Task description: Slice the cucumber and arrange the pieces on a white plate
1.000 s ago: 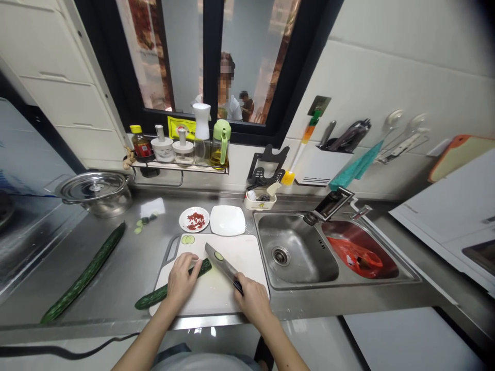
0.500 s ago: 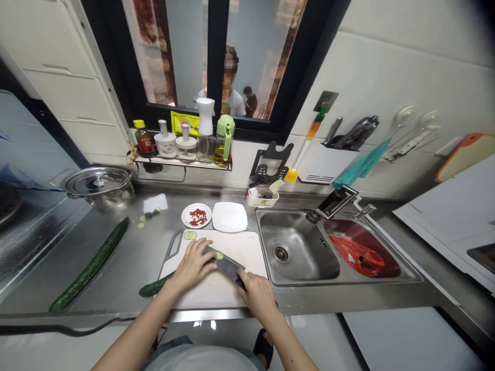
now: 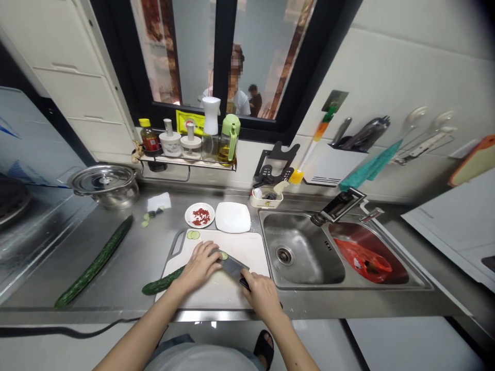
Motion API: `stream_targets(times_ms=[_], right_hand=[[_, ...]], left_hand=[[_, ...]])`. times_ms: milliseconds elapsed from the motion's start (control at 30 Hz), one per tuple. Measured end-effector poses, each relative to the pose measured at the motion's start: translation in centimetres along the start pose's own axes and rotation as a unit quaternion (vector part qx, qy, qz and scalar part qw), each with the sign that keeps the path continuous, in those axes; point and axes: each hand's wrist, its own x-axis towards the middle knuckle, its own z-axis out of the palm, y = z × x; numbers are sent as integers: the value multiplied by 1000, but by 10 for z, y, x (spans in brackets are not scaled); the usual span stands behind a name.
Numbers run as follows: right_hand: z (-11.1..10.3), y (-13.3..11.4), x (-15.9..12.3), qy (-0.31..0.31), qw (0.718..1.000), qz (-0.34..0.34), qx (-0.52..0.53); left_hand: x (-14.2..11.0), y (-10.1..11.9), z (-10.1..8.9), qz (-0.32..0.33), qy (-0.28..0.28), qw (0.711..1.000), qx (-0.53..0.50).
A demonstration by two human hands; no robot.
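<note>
My left hand [image 3: 201,265] is closed over the front part of a cucumber [image 3: 163,282], whose dark green rear end sticks out to the left past the board. My right hand [image 3: 263,293] grips the black handle of a kitchen knife [image 3: 234,267]. The blade lies at a slant beside my left fingers, and a cucumber slice [image 3: 223,255] clings to its face. Both hands work above a white cutting board [image 3: 232,296]. Two or so cut slices [image 3: 193,234] lie overlapping at the board's far left corner. My left fingers hide the cut end.
Behind the board stand a plate of small red pieces [image 3: 199,215] and a white square plate [image 3: 232,217]. A whole cucumber [image 3: 95,263] lies to the left, with a lidded steel pot [image 3: 104,185] beyond. To the right is a double sink [image 3: 305,250] holding a red bag [image 3: 363,260].
The whole view has shifted slightly to the right as my head moved. Both hands keep nearly the same place over the board, with the slice still on the blade.
</note>
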Motion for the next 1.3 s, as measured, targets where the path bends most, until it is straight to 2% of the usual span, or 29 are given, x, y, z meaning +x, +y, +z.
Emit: stream_targets(times_ms=[433, 500, 600, 667, 833, 1000, 1067, 1133, 1233, 1300], right_hand=[[8, 0, 0, 13, 1000, 26, -8], [10, 1, 0, 16, 999, 34, -1], [11, 3, -1, 17, 999, 45, 18], [11, 5, -1, 10, 998, 57, 24], [10, 6, 0, -1, 999, 51, 18], [11, 6, -1, 0, 999, 29, 13], [11, 6, -1, -2, 999, 34, 16], [11, 7, -2, -2, 999, 42, 23], [11, 8, -3, -6, 998, 64, 29], [11, 9, -3, -10, 996, 78, 32]], left_hand=[[1, 8, 3, 38, 26, 999, 13], [1, 11, 2, 29, 26, 999, -4], [3, 14, -1, -22, 25, 998, -51], [4, 14, -3, -46, 19, 996, -69], [9, 10, -2, 3, -20, 999, -27], [8, 7, 1, 6, -39, 999, -29], [7, 6, 0, -23, -27, 997, -70], [8, 2, -2, -78, 0, 990, -119], [13, -10, -6, -203, 48, 964, -164], [18, -23, -9, -298, 64, 940, -156]])
